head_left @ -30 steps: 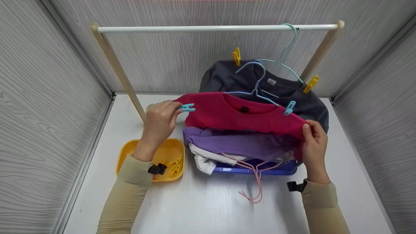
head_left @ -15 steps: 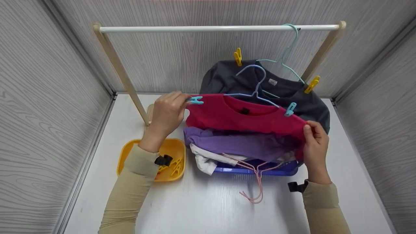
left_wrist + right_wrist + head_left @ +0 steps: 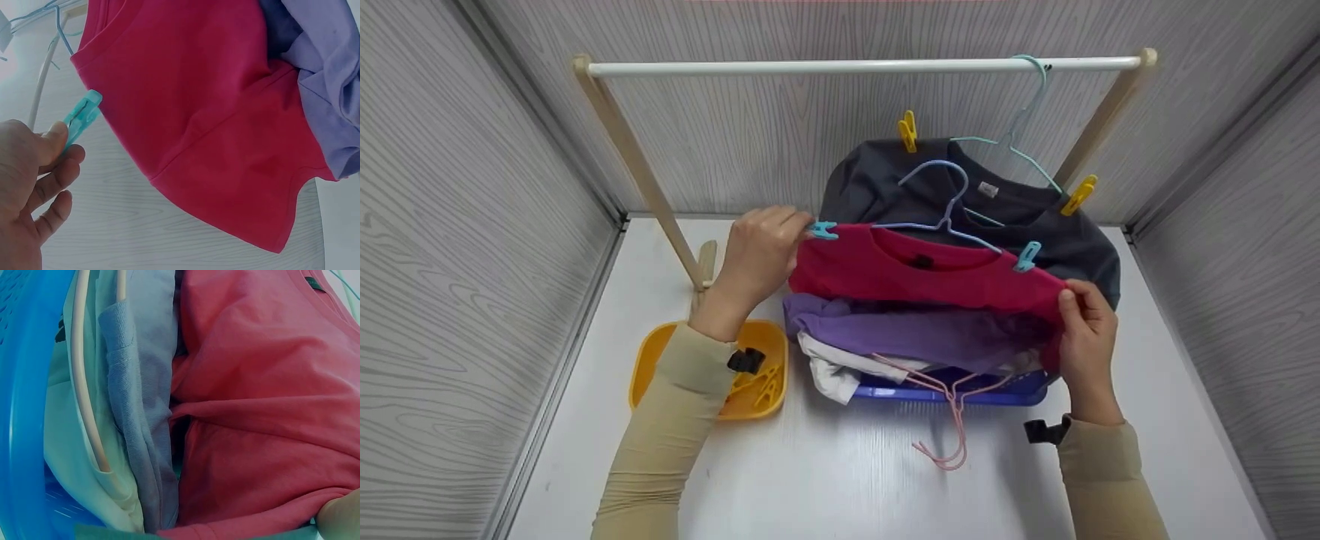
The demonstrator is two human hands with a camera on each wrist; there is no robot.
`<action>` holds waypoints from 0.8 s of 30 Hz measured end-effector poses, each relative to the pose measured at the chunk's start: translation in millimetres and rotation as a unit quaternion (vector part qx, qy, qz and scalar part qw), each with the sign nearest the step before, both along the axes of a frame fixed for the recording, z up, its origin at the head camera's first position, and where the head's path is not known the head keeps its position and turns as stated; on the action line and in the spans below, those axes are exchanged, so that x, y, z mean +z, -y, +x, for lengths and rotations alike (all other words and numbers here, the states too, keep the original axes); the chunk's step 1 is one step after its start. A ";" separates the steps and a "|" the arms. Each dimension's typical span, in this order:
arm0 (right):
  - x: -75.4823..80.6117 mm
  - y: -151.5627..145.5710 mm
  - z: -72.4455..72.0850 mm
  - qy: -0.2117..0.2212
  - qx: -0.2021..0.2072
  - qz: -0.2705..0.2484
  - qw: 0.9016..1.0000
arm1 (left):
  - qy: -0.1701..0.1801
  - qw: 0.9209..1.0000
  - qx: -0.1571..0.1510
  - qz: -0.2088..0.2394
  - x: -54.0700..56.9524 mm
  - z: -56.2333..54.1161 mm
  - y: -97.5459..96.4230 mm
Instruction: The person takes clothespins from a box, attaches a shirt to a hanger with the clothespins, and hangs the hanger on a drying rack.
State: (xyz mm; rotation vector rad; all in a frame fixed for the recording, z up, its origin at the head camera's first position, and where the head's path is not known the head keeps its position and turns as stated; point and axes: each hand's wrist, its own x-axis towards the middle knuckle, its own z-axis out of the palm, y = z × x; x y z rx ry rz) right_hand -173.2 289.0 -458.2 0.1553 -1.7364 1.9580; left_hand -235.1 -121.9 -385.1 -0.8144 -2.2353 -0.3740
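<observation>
My left hand point(image 3: 761, 255) pinches a light blue clothespin point(image 3: 825, 231) between thumb and fingers. In the left wrist view the clothespin's tip point(image 3: 93, 97) meets the shoulder edge of a red shirt point(image 3: 915, 281). The shirt is on a periwinkle wire hanger point(image 3: 946, 219), whose hook is free of the rod. Another light blue clothespin point(image 3: 1027, 257) grips the other shoulder. My right hand point(image 3: 1087, 334) holds the shirt between thumb and fingers at its right end. Only a bit of this hand shows at the corner of the right wrist view.
A dark grey shirt point(image 3: 855, 180) with yellow clothespins point(image 3: 908, 132) hangs behind from the white rod point(image 3: 810, 67). Purple point(image 3: 915, 330) and white clothes and pink hangers point(image 3: 952, 397) lie on a blue basket point(image 3: 877, 393). Yellow clothespins are in a yellow basket point(image 3: 781, 360) at left.
My left hand has moved right and slightly up, bringing the clothespin to the red shirt's left shoulder. The hanger's hook has dipped slightly. My right hand keeps its hold, nearly still.
</observation>
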 end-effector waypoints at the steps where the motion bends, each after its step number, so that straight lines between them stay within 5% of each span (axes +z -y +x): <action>1: 0.0 0.0 -0.1 0.000 0.001 0.001 1.000 | 0.000 1.000 0.000 -0.004 0.2 -0.3 -0.5; 24: -1.4 0.6 2.6 -0.006 0.039 0.009 0.999 | -0.007 0.995 -0.012 -0.094 4.6 0.0 -13.8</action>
